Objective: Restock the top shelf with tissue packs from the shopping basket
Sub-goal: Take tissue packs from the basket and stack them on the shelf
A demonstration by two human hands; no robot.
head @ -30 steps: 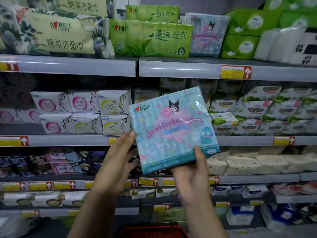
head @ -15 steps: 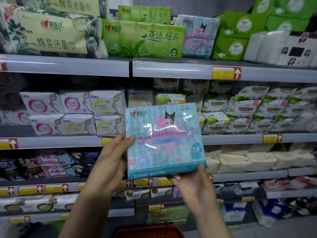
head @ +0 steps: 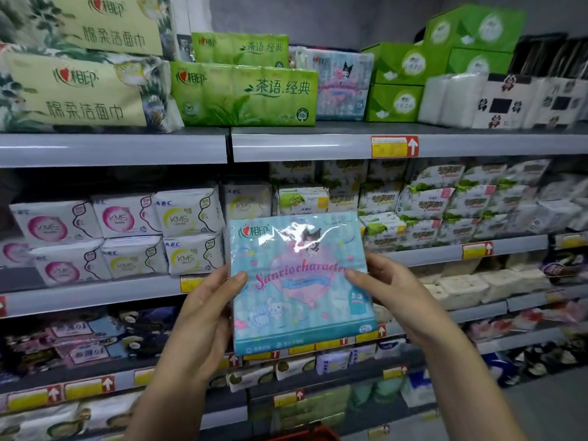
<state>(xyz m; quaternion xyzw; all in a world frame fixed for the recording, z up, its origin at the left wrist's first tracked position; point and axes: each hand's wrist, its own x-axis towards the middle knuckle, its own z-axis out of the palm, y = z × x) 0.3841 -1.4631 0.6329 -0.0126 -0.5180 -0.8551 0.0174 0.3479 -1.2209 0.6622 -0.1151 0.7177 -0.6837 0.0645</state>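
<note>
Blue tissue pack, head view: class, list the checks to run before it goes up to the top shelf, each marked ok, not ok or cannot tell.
1. The left hand grips the blue tissue pack at its left edge: ok.
2. The right hand grips its right edge: ok.
3. A matching pack stands on the top shelf, beside the green pack: ok.
4. Room for one more there: cannot tell.
5. Print faces the person: ok.
6. More packs in the basket: cannot tell, only its rim shows.

Our forearms reach forward. Our left hand [head: 203, 313] and right hand [head: 394, 289] pinch the tissue pack [head: 302, 300], thumbs in front.
</note>
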